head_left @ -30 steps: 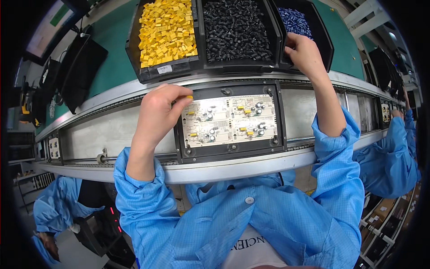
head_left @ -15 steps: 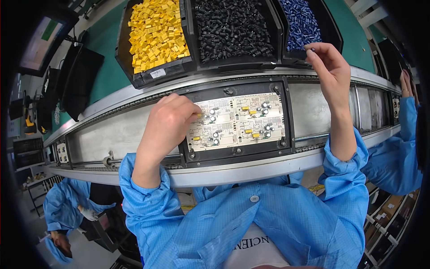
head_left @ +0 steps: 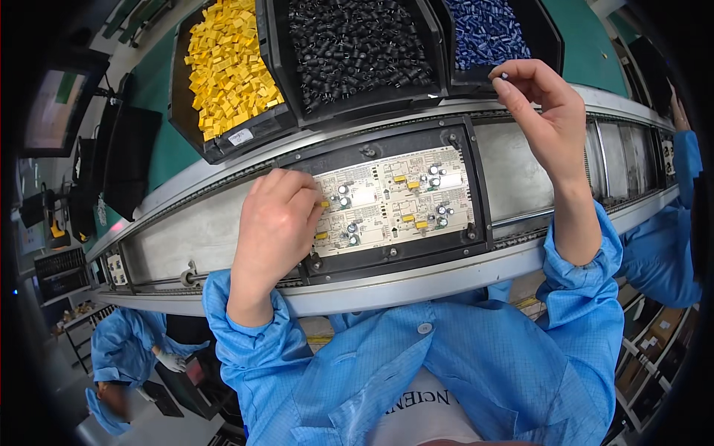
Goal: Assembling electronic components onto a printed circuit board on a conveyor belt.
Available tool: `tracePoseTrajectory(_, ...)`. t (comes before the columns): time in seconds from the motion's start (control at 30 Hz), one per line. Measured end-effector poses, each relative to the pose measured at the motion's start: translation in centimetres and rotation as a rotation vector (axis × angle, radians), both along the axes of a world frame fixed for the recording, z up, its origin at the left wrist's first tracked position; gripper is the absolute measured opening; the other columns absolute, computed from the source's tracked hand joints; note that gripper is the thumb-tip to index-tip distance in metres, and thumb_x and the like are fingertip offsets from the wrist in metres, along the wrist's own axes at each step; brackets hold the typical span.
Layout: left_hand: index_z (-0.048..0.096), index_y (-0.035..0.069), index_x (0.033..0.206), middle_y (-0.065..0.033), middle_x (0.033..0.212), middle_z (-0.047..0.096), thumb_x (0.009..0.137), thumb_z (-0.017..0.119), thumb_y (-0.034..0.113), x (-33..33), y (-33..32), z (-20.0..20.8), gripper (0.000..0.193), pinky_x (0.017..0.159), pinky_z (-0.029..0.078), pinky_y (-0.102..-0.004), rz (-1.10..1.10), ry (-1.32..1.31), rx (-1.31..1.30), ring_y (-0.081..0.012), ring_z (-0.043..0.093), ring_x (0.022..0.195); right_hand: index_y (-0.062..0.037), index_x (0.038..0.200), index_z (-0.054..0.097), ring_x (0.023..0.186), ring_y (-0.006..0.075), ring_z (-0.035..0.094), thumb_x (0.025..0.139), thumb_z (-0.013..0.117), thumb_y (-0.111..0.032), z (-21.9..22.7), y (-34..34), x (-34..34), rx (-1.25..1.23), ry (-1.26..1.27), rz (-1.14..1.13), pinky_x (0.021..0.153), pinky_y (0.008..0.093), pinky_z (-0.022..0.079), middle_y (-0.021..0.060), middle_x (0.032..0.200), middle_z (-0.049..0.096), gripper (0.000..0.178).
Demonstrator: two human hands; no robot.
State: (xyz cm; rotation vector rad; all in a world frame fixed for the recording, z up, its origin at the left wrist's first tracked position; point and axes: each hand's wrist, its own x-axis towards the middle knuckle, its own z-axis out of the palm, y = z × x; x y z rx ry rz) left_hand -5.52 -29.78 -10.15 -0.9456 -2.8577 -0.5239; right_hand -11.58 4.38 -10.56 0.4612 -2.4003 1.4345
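Note:
A pale circuit board [head_left: 387,204], fitted with small round capacitors and yellow box capacitors, lies in a black frame [head_left: 480,186] on the rail line. My left hand [head_left: 275,227] bends over the board's left edge. Its closed fingertips are at a yellow box capacitor [head_left: 324,204] on the board; the fingers partly hide it. Raised in front of the blue parts, my right hand [head_left: 550,111] pinches a small dark cylindrical capacitor [head_left: 504,76] between thumb and forefinger.
Beyond the rail stand black bins of yellow box capacitors [head_left: 227,70], black cylindrical parts [head_left: 357,56] and blue cylindrical parts [head_left: 487,33]. The metal conveyor rail [head_left: 364,291] runs across in front of me. Co-workers in blue appear at far right [head_left: 662,238] and lower left [head_left: 123,349].
My left fingers have come down to the board's left edge with the yellow capacitor. My right hand keeps its pinch near the blue parts' bin. The whole view has shifted slightly.

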Motion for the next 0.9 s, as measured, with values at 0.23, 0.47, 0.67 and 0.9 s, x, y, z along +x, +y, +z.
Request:
tracePoseTrajectory(0.23,0.068,0.004,0.079,-0.0059,0.089,0.064,0.069,0.075,0.001,-0.3,0.0,-0.5,0.012,0.074,0.049,-0.0382,0.021,-0.018,0.07,-0.0272,0.06,0.086,-0.001,0.103,0.069,0.078,0.0022,0.058,0.092,0.069,-0.008,0.1,-0.2,0.2,-0.005,0.015,-0.001,0.069,0.0171,0.045,-0.0032,0.09,0.066,0.013)
tracePoseTrajectory(0.47,0.07,0.004,0.077,-0.006,0.089,0.065,0.069,0.076,0.001,-0.4,-0.6,-0.7,0.01,0.074,0.05,-0.0377,0.062,-0.108,0.135,-0.0269,0.061,0.086,-0.0011,0.102,0.07,0.079,0.0066,0.064,0.09,0.07,-0.008,0.4,-0.9,0.4,-0.023,0.001,0.004,0.07,0.0209,0.051,0.0012,0.088,0.07,0.014)
tracePoseTrajectory(0.67,0.07,0.003,0.079,-0.0062,0.088,0.065,0.07,0.075,0.001,-0.6,-0.4,-0.6,0.011,0.073,0.049,-0.0378,-0.052,-0.035,0.074,-0.0263,0.061,0.085,-0.001,0.102,0.07,0.079,0.0059,0.063,0.09,0.07,-0.008,0.1,-0.7,0.3,-0.021,-0.024,0.021,0.07,0.0208,0.051,0.0015,0.088,0.07,0.014)
tracePoseTrajectory(0.9,0.071,0.002,0.089,-0.0093,0.091,0.067,0.074,0.073,-0.005,-1.4,-1.5,0.4,0.017,0.071,0.051,-0.0359,0.046,0.079,0.276,-0.0284,0.063,0.082,-0.0016,0.103,0.068,0.075,0.0037,0.056,0.095,0.062,-0.009,-0.1,-0.6,0.6,-0.09,-0.071,0.041,0.067,0.0185,0.045,-0.0019,0.084,0.064,0.012)
